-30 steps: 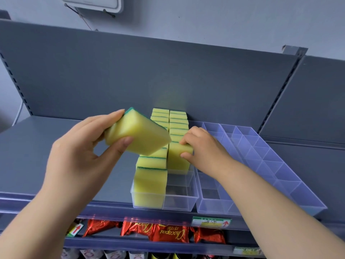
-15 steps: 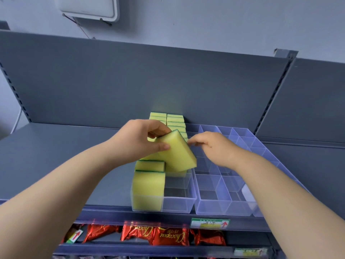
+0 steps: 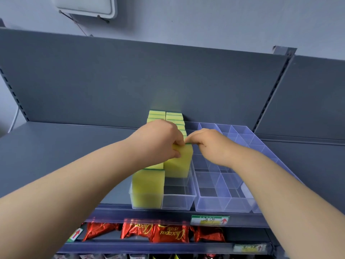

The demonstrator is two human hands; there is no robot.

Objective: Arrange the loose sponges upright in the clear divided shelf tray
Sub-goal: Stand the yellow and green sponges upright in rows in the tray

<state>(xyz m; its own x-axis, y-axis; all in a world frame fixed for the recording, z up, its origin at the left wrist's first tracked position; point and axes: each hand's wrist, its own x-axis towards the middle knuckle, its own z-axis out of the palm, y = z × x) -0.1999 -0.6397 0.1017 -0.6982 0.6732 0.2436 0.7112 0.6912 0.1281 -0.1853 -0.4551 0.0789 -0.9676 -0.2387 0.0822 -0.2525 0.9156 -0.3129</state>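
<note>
Head view of grey shelf (image 3: 56, 156), clear divided tray (image 3: 179, 201) at its front edge, left lane stocked to the front with upright sponges (image 3: 147, 187). Yellow sponge (image 3: 178, 163) upright in the right lane, long axis vertical, green edge up, two empty compartments ahead. Left hand (image 3: 158, 141) nearer, fingers and thumb pinching its top left corner; right hand (image 3: 209, 144) pinching the top right edge. Likely next: straight push down.

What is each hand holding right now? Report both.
Left hand: pinches the yellow rectangular foam sponge.
Right hand: fingers on its top edge; grip unclear.
</note>
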